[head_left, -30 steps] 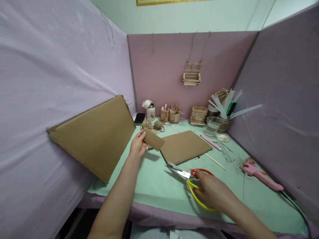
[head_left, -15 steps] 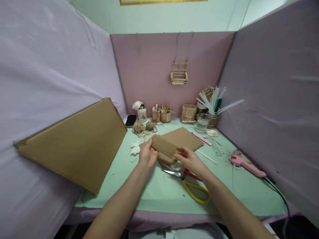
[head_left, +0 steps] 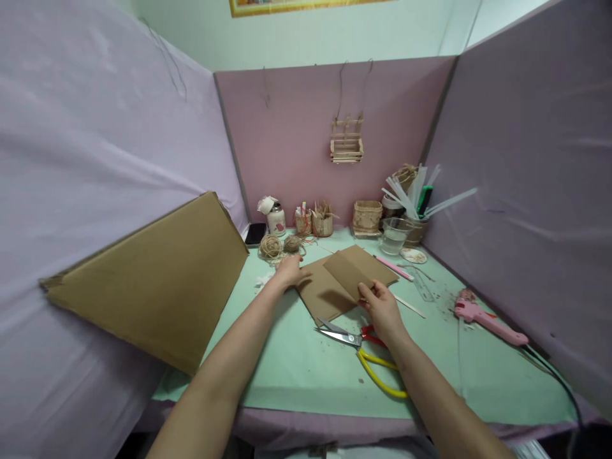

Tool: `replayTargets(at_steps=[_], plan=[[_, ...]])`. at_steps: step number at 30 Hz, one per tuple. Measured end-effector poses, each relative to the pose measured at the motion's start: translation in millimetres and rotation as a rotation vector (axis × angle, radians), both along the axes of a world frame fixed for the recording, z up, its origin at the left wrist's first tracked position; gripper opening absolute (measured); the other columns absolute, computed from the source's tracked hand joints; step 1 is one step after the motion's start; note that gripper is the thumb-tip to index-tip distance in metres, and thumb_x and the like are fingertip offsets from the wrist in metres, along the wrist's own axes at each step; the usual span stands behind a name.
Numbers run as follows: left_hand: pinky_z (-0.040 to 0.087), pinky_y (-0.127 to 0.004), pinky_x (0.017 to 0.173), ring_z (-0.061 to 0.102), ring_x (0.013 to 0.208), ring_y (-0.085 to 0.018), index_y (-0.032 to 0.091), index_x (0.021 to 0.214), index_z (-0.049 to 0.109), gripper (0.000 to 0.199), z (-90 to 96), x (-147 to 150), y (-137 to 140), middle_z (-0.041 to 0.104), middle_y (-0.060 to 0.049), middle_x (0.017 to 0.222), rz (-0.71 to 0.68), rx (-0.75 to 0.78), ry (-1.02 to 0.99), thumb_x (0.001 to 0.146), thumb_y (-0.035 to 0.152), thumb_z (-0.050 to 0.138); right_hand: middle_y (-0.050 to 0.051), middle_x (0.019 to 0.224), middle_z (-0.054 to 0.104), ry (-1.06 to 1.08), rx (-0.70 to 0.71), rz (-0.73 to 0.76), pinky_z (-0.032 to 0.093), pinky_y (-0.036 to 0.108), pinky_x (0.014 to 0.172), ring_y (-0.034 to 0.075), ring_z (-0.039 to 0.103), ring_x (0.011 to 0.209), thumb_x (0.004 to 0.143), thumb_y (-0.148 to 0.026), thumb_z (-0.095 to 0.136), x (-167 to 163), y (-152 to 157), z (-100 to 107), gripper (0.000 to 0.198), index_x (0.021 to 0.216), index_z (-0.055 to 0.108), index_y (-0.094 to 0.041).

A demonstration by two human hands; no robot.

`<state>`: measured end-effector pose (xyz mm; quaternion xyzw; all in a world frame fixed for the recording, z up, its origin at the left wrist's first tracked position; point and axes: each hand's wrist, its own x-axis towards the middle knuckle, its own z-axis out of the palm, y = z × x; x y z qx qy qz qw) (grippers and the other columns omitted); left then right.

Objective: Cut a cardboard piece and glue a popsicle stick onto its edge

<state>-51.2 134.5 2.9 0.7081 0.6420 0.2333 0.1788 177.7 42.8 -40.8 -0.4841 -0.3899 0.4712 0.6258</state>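
My right hand (head_left: 384, 307) pinches the lower right end of a small cardboard piece (head_left: 347, 274), which is tilted over a larger cardboard sheet (head_left: 316, 294) on the table. Off that sheet's left edge is my left hand (head_left: 290, 273), fingers spread and holding nothing; whether the fingertips touch the sheet I cannot tell. Scissors (head_left: 354, 339) with one red and one yellow handle lie with blades apart, just in front of the sheet and partly below my right hand. Past the left hand sit two balls of twine (head_left: 270, 246). A white scrap (head_left: 262, 280) is partly hidden by that hand.
A big cardboard panel (head_left: 153, 287) leans at the left. At the right lies a pink glue gun (head_left: 490, 322) with its cord. A pink cutter (head_left: 393, 268), a clear ruler (head_left: 422, 285) and a water cup (head_left: 393, 238) are nearer the back, where several small pots stand.
My left hand has let go of the small cardboard piece and moved left and away from me, fingers spreading. The right hand keeps the piece and has shifted slightly right. The view has shifted a little.
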Motion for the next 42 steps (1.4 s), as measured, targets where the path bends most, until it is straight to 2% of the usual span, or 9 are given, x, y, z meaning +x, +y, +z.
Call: replayTargets(at_steps=[7, 13, 17, 21, 27, 33, 37, 40, 42], plan=[[0.053, -0.043, 0.085, 0.061, 0.102, -0.024, 0.015, 0.119, 0.058, 0.035, 6.3, 18.6, 9.5, 0.06, -0.008, 0.119, -0.036, -0.183, 0.041, 0.091, 0.037, 0.059, -0.004, 0.066, 0.056, -0.011, 0.007, 0.018, 0.05, 0.026, 0.055, 0.015, 0.055, 0.062, 0.061, -0.052, 0.078, -1.7, 0.1, -2.1, 0.042, 0.082, 0.061, -0.02], [0.055, -0.039, 0.08, 0.063, 0.095, -0.023, 0.013, 0.11, 0.062, 0.032, 58.8, -10.4, -5.4, 0.063, -0.005, 0.11, -0.015, -0.124, 0.017, 0.09, 0.039, 0.059, 0.0, 0.074, 0.062, 0.003, 0.0, 0.041, 0.05, 0.027, 0.058, 0.017, 0.058, 0.07, 0.06, -0.053, 0.077, -0.8, -1.8, -1.2, 0.044, 0.085, 0.062, -0.02], [0.051, -0.032, 0.071, 0.063, 0.078, -0.019, 0.014, 0.093, 0.065, 0.015, 98.4, -52.3, -44.9, 0.067, -0.005, 0.086, 0.149, 0.028, 0.061, 0.085, 0.027, 0.062, 0.001, 0.077, 0.063, 0.014, -0.009, 0.055, 0.05, 0.026, 0.059, 0.018, 0.059, 0.074, 0.061, -0.051, 0.077, 0.4, -1.8, -0.4, 0.042, 0.086, 0.063, -0.02], [0.048, -0.037, 0.075, 0.064, 0.09, -0.029, 0.016, 0.099, 0.064, 0.021, 129.1, -94.2, -99.9, 0.069, -0.012, 0.097, 0.403, 0.18, 0.27, 0.081, 0.026, 0.058, 0.0, 0.075, 0.061, 0.012, -0.014, 0.069, 0.05, 0.026, 0.059, 0.017, 0.058, 0.073, 0.063, -0.05, 0.076, 0.9, -1.9, 0.0, 0.039, 0.086, 0.063, -0.02], [0.05, -0.044, 0.075, 0.065, 0.093, -0.038, 0.018, 0.111, 0.062, 0.03, 164.0, -109.3, -133.1, 0.069, -0.019, 0.097, 0.596, 0.133, 0.699, 0.086, 0.025, 0.048, -0.001, 0.076, 0.062, -0.001, -0.012, 0.107, 0.049, 0.026, 0.062, 0.017, 0.057, 0.074, 0.064, -0.05, 0.075, 2.0, -3.0, -2.2, 0.038, 0.085, 0.064, -0.021], [0.051, -0.042, 0.076, 0.066, 0.093, -0.036, 0.014, 0.103, 0.064, 0.027, 154.0, -106.4, -116.7, 0.068, -0.02, 0.099, 0.567, -0.005, 0.726, 0.083, 0.015, 0.046, -0.001, 0.078, 0.06, 0.006, -0.003, 0.103, 0.05, 0.026, 0.062, 0.017, 0.057, 0.076, 0.065, -0.053, 0.074, 3.9, -1.9, -2.9, 0.041, 0.089, 0.063, -0.021], [0.046, -0.049, 0.091, 0.054, 0.115, -0.04, 0.01, 0.119, 0.06, 0.036, 138.9, -94.6, -122.6, 0.058, -0.026, 0.121, 0.55, 0.223, 0.719, 0.086, 0.02, 0.051, 0.0, 0.078, 0.06, 0.004, -0.006, 0.116, 0.05, 0.027, 0.061, 0.017, 0.057, 0.076, 0.064, -0.053, 0.074, 2.7, -1.9, 0.7, 0.041, 0.087, 0.062, -0.02], [0.038, -0.051, 0.102, 0.047, 0.124, -0.039, 0.013, 0.125, 0.057, 0.042, 121.4, -63.0, -121.8, 0.055, -0.022, 0.129, 0.444, 0.524, 0.421, 0.086, 0.026, 0.057, 0.0, 0.078, 0.06, -0.016, -0.002, 0.132, 0.05, 0.027, 0.062, 0.017, 0.058, 0.076, 0.065, -0.053, 0.073, 2.7, -4.5, 3.5, 0.04, 0.086, 0.061, -0.02], [0.039, -0.045, 0.104, 0.052, 0.12, -0.033, 0.018, 0.122, 0.06, 0.042, 101.7, -32.5, -112.0, 0.06, -0.015, 0.125, 0.222, 0.471, -0.003, 0.082, 0.032, 0.065, 0.0, 0.079, 0.06, -0.042, 0.006, 0.152, 0.051, 0.027, 0.062, 0.017, 0.058, 0.076, 0.066, -0.053, 0.071, 2.4, -6.9, 5.1, 0.04, 0.087, 0.061, -0.02]])
